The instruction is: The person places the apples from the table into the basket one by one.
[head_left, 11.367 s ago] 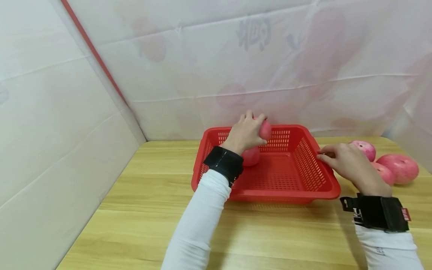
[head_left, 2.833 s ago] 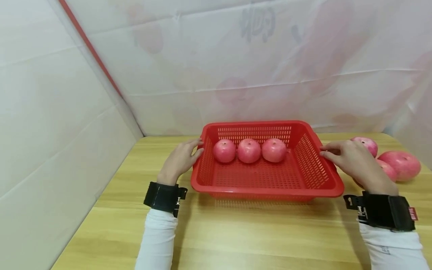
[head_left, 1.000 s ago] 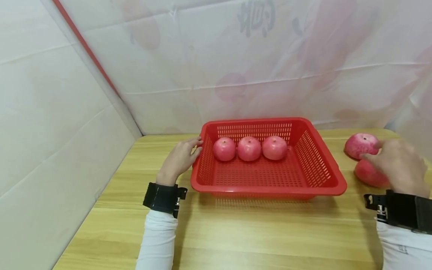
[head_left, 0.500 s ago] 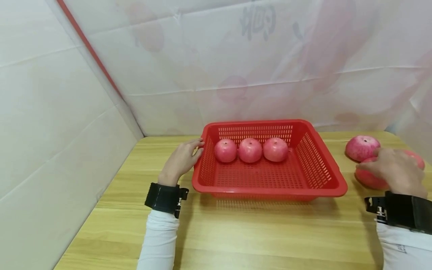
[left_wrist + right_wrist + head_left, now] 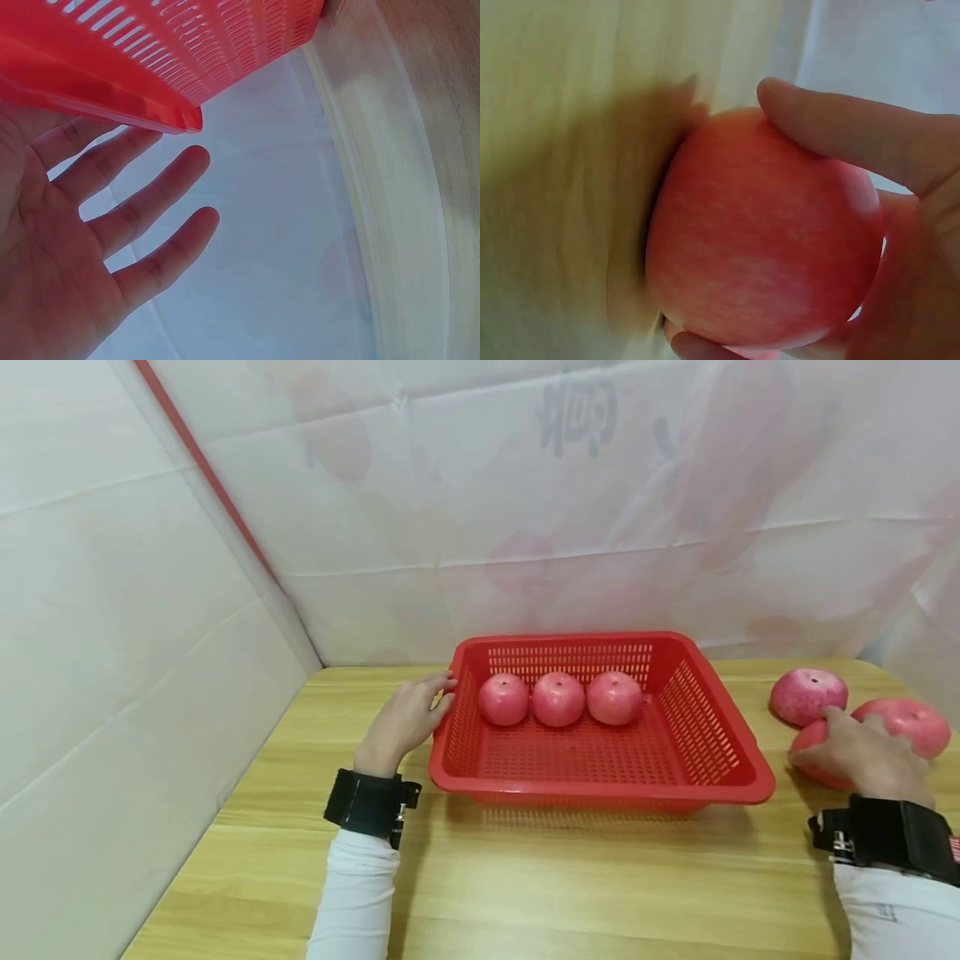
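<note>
Wooden table (image 5: 525, 893), red apple (image 5: 765, 232), held between right fingers (image 5: 701, 348)

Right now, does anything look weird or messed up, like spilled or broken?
No, nothing stands out. Three apples sit in a neat row in the red basket, which looks whole. Three more are bunched to its right, where the right hand grips one. I see no spills or breaks.

A red plastic basket (image 5: 600, 790) with slotted walls stands upright, the fingers of the left hand (image 5: 405, 720) touching its left side. Three pink-red apples (image 5: 558, 700) sit in a row inside, along its far wall. Right of the basket, the right hand (image 5: 873, 756) grips a smooth red apple (image 5: 765, 229).
</note>
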`<state>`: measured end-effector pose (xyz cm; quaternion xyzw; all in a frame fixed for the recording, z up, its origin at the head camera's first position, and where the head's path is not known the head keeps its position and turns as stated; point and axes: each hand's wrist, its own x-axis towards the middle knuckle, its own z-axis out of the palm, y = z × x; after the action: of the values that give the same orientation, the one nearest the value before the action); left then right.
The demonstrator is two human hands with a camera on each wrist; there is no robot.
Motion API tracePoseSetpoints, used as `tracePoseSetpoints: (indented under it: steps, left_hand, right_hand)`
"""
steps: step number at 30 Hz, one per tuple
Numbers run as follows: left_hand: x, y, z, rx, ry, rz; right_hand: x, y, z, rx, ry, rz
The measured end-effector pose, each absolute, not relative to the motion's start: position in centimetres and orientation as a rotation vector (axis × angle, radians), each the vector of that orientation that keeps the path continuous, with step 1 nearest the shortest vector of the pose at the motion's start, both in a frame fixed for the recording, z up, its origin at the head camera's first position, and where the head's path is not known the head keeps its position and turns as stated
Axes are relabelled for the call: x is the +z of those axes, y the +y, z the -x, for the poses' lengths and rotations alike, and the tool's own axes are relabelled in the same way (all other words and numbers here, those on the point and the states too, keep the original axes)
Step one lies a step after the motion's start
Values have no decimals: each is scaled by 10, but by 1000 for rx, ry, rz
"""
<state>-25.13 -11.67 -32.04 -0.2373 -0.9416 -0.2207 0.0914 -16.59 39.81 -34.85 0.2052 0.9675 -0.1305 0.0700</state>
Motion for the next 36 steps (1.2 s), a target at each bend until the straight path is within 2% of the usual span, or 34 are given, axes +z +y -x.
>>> tracePoseSetpoints:
  steps: [20,36]
  left_hand:
    - [-322,-117,249,-684,-2785,713]
    - [-320,-118,250,-707,-2769,727]
  right_hand:
    - [-351,397,165,-360,2948,-590]
    - [-327,384,158,-396,3129,-488]
